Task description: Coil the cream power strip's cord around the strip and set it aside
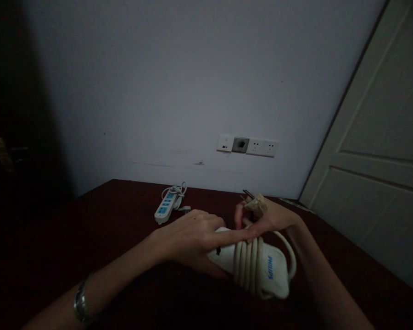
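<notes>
My left hand grips one end of a white power strip marked with blue lettering, held just above the dark red table. The strip's cream cord is wound several times around its body. My right hand pinches the cord's plug between thumb and fingers, prongs pointing up and left. A loose loop of cord hangs at the strip's right side.
A second white power strip with blue sockets and its bundled cord lies farther back on the table near the wall. A row of wall sockets is mounted above the table. A white door stands at the right.
</notes>
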### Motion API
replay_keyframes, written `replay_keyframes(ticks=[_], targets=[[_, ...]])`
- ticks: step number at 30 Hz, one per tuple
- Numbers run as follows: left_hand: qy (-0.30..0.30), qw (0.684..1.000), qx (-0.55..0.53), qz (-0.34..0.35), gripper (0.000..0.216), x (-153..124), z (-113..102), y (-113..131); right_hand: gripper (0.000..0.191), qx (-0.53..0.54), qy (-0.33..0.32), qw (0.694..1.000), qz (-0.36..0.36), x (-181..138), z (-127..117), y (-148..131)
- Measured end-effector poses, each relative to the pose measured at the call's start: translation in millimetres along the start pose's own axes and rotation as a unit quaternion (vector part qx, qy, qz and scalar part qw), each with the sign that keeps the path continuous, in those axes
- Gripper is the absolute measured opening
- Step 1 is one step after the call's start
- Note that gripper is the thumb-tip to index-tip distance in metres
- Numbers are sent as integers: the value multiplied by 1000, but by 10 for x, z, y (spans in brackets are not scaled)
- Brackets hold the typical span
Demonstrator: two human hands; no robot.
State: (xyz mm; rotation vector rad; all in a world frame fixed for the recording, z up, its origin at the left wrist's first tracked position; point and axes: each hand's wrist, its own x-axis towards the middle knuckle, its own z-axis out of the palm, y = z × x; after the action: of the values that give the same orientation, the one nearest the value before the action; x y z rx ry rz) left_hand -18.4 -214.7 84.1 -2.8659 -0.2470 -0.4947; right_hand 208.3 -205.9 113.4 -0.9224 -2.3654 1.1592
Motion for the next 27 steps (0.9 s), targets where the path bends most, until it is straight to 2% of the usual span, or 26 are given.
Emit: replay_keyframes(ticks=[13,18,22,27], targets=[[33,998,-62,-2,78,-17,33,-55,41,131,-63,988,-51,33,-67,236],[35,995,-92,-26,74,-32,21,-90,46,143,-88,986,-16,-112,-177,231],[31,990,-129,-46,80,-37,18,-134,47,107,-47,993,18,-225,-269,210],[58,980,-184,-46,82,-38,19,-174,31,7,49,997,52,-168,-303,272]])
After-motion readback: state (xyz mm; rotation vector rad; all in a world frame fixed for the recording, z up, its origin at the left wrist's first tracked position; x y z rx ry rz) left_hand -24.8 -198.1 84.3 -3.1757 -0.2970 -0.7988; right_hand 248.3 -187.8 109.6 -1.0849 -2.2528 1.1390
